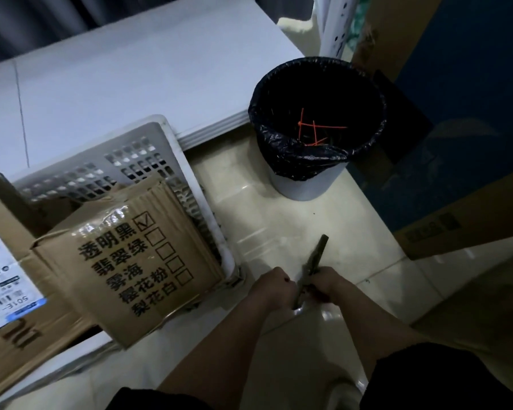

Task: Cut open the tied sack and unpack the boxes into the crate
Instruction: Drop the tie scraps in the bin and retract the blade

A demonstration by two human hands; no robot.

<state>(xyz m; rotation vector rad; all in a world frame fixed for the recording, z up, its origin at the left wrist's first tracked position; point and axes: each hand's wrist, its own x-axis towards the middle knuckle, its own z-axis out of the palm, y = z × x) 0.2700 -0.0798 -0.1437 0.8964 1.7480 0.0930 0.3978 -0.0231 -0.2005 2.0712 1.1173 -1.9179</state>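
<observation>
Both hands meet low in the head view, at about 5 o'clock from the crate. Left hand point(274, 287) is curled at one end of a dark, slim tool point(314, 261); right hand point(328, 284) is wrapped round its middle, with the tip projecting toward 1 o'clock. The frame is dim and blurred, so whether the tool is a folding cutter or scissors cannot be determined. Judgement: holding it with two hands suggests it is being opened or closed rather than used to cut.

White perforated crate point(160, 137) stands at 9 o'clock of the hands and carries a printed cardboard box point(137, 255) tilted against its right wall, with a second, labelled box point(9, 261) beside it at far left. Judgement: unpacking appears well advanced.

Sack is not identifiable in this view.

Bin point(317, 125), lined in black, sits at 12 o'clock of the hands and holds orange cable ties point(313, 128), probably discarded sack fastenings kept off the tiled floor point(279, 220).
</observation>
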